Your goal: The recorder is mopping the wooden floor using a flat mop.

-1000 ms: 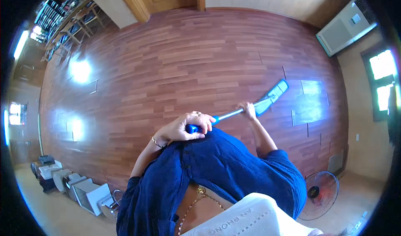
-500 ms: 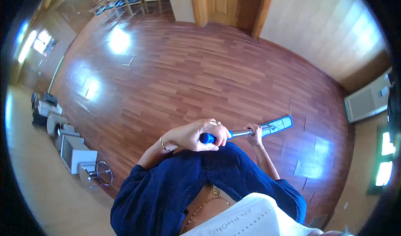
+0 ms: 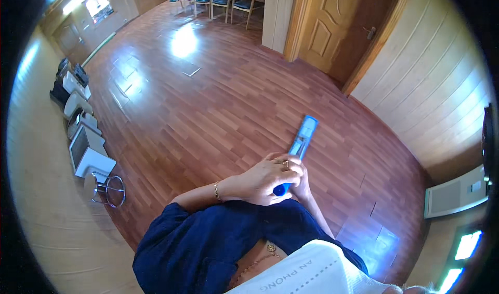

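A flat mop with a blue head (image 3: 305,131) reaches out ahead of me over the wood-plank floor (image 3: 223,114). My left hand (image 3: 267,178), with a ring and a gold bracelet, is wrapped round the top of its handle. The rounded blue handle end (image 3: 281,190) pokes out below those fingers. Just beyond, my right hand (image 3: 302,189) is mostly hidden behind the left one, closed around the handle's shaft. Most of the shaft is covered by my hands.
Along the left wall stand a white box-like unit (image 3: 96,153), a chrome-ringed stool (image 3: 110,191) and other items. Chairs (image 3: 243,4) surround a table at the back. A wooden door (image 3: 330,26) is set in the far wall. A white appliance (image 3: 452,194) stands at the right.
The mop head has swung from the right toward the middle and farther ahead. My hands have come close together, the right one moving left. The view has turned to the right.
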Demonstrator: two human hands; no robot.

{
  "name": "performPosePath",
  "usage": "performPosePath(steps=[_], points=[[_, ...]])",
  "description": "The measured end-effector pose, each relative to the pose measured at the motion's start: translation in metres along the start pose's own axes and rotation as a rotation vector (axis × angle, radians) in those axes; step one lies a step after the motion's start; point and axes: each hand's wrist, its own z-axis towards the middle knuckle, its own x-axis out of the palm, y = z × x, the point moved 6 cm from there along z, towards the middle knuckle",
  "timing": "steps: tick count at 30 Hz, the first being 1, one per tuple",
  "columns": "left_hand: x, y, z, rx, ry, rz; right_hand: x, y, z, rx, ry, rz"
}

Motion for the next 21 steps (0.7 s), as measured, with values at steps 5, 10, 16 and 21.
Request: performPosePath(steps=[5, 10, 16, 21], points=[[0.009, 0.009, 0.014, 0.1, 0.028, 0.064, -0.013, 0.037, -0.025, -0.095, 0.031, 0.069], [0.055, 0.109, 0.013, -0.015, 0.142, -0.255, -0.039, 0.065, -0.027, -0.077, -0.161, -0.017], [0.149, 0.189, -0.014, -0.149, 0.151, 0.058, -0.038, 0.139, -0.046, -0.208, -0.112, -0.114], [0.16, 0.185, -0.004, -0.118, -0.127, -0.05, -0.037, 0.179, -0.061, -0.426, -0.062, -0.009]])
